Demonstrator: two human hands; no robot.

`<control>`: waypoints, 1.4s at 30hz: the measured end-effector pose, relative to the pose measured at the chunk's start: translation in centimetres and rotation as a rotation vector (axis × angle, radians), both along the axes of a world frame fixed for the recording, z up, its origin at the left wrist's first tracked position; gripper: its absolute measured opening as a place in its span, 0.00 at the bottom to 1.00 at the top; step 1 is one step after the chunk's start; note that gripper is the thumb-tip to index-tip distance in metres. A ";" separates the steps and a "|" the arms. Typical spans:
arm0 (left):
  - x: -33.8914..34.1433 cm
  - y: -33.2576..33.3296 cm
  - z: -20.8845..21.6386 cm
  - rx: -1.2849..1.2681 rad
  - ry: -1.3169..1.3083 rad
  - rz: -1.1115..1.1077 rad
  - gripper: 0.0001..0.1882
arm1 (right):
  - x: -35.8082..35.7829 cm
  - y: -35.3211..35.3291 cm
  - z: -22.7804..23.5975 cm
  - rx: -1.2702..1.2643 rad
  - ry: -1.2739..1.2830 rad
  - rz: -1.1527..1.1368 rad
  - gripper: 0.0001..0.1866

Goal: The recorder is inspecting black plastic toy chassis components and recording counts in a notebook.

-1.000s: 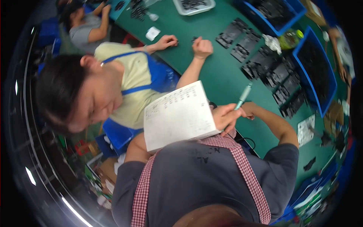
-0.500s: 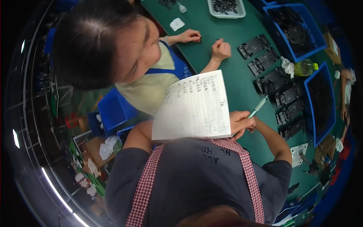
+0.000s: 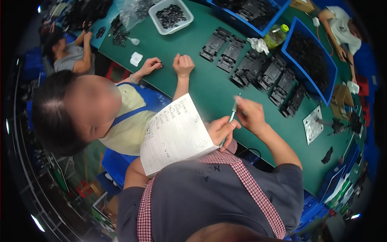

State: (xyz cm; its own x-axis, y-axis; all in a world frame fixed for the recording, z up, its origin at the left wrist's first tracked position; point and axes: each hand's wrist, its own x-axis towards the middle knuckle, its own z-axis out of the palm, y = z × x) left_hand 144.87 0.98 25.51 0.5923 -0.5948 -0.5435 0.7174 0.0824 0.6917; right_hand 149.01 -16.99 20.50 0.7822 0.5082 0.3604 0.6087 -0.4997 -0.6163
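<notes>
An open notebook (image 3: 175,139) with handwritten pages is in front of my chest, and my left forearm passes behind it. My left hand (image 3: 222,131) comes out at its right edge. Its fingers are closed on that edge and on the lower part of a pale green pen (image 3: 232,113). My right hand (image 3: 252,115) is just to the right, slightly blurred, with curled fingers and thumb at the pen's upper end. The pages hide part of my left arm.
A green table (image 3: 193,94) bears a row of black plastic parts (image 3: 244,68), blue bins (image 3: 310,60), a white tray (image 3: 170,18) of small black pieces, a bottle (image 3: 276,36) and a metal plate (image 3: 313,125). A co-worker's hands (image 3: 183,65) rest at the left edge.
The view has swung, so the table and parts sit further left. My right hand, earlier mostly behind the left, now shows to its right at the pen. The pen stands steeper.
</notes>
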 end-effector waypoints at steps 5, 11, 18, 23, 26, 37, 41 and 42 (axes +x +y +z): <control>0.1 0.4 0.0 -0.011 -0.049 -0.015 0.17 | 0.4 2.5 0.2 0.115 -0.055 -0.139 0.14; 2.8 0.6 0.9 0.124 -0.172 -0.077 0.20 | 1.4 1.5 0.6 0.613 0.619 -0.473 0.09; 2.5 -3.7 -6.5 0.443 -0.876 -0.111 0.16 | 4.0 2.2 4.3 0.463 0.976 -0.073 0.18; 3.6 0.4 -6.4 0.010 -0.583 -0.038 0.16 | 3.2 4.2 5.3 0.606 1.301 -0.082 0.23; 4.2 4.5 -6.3 -0.227 -0.384 0.003 0.17 | 3.2 3.9 4.1 0.647 1.125 -0.052 0.23; 15.0 -0.6 -5.9 -0.849 0.114 0.401 0.17 | 1.8 2.2 -2.0 0.852 1.044 -0.404 0.21; 17.0 -1.6 -6.2 -0.865 0.033 0.444 0.17 | -0.4 3.3 -2.3 1.182 1.250 -0.342 0.23; 17.4 -2.3 -7.1 -0.866 0.027 0.447 0.18 | -0.7 3.2 -1.8 1.173 1.231 -0.404 0.19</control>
State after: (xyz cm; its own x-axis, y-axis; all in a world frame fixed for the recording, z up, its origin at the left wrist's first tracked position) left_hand 162.29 -1.31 18.38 0.8542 -0.5185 -0.0402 0.5113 0.8232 0.2470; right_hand 148.31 -13.83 18.71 0.8591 0.1565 -0.4873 -0.4909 0.5211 -0.6982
